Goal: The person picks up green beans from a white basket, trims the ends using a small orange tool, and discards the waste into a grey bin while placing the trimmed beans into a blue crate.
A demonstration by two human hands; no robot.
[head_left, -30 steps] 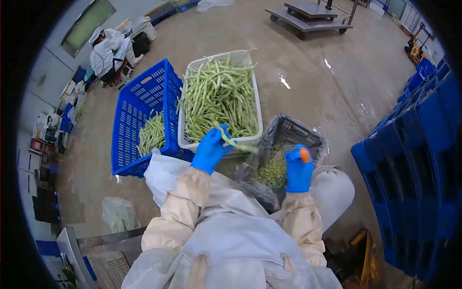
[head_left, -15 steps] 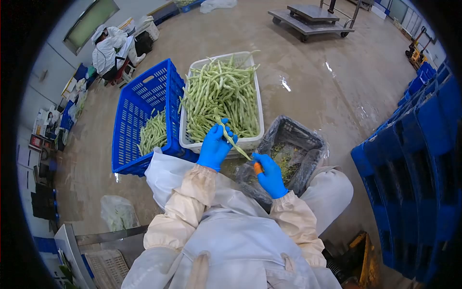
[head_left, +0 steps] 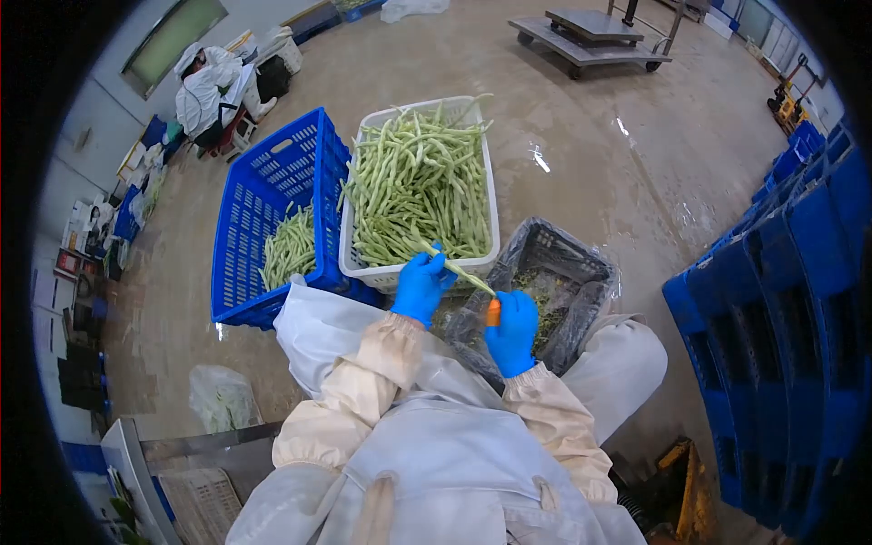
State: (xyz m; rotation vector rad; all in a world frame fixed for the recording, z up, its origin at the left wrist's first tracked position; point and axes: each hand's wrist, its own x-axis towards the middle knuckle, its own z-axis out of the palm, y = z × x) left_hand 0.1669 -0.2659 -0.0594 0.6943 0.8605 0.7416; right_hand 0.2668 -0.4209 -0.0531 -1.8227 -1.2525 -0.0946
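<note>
In blue gloves, both my hands are raised over my lap. My left hand point(head_left: 421, 285) is closed around a long pale green bean point(head_left: 468, 275), which slants down to the right. Its far end reaches the fingers of my right hand point(head_left: 513, 332). That hand grips a small tool with an orange handle point(head_left: 493, 312); its working end is hidden. Just beyond my left hand stands a white crate point(head_left: 494, 204) heaped with green beans point(head_left: 422, 173). Under my right hand is a bin lined with dark plastic point(head_left: 581, 263), with green trimmings point(head_left: 549, 300) inside.
A blue crate point(head_left: 320, 182) with fewer beans point(head_left: 291, 247) stands left of the white one. Blue pallets point(head_left: 772, 336) are stacked at the right. A platform scale point(head_left: 590, 41) stands farther off. Another person point(head_left: 209, 95) sits at upper left. A plastic bag point(head_left: 222, 400) lies on the floor.
My left hand has shifted right and slightly down with the bean. The bean's far end has moved right, against my right hand, which has turned a little more upright.
</note>
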